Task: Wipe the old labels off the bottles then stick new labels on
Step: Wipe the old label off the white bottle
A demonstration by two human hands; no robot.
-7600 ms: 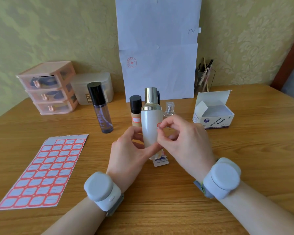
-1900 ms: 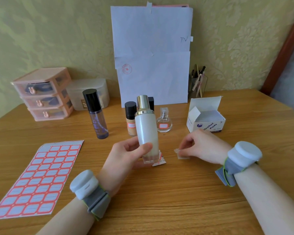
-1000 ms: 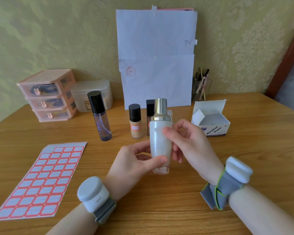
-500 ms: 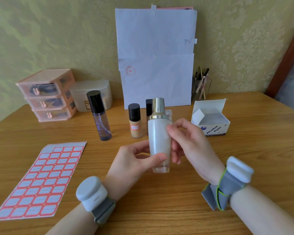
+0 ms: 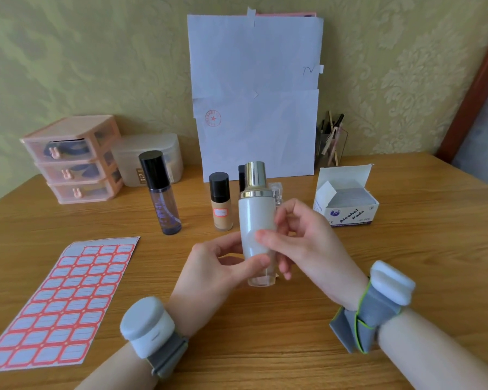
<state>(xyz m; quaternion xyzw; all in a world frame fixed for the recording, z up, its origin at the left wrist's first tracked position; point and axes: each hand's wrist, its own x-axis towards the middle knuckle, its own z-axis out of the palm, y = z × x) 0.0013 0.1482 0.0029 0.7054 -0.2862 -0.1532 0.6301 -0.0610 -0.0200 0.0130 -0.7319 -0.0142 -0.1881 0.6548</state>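
Head view, one item: white bottle (image 5: 257, 223), lifted off the surface since two seconds ago, left hand (image 5: 217, 273) grip clamped round its lower body, right hand (image 5: 307, 243) fingertips pressed closed against its front, rubbing, so wiping seems underway; label sheet (image 5: 59, 302) untouched.

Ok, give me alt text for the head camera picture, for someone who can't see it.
Two hands hold a white bottle with a shiny metallic cap upright above a wooden table: the left hand grips its lower part, the right hand presses fingers against its front. A sheet of red-bordered labels lies left; more bottles and an open alcohol pads box stand behind.
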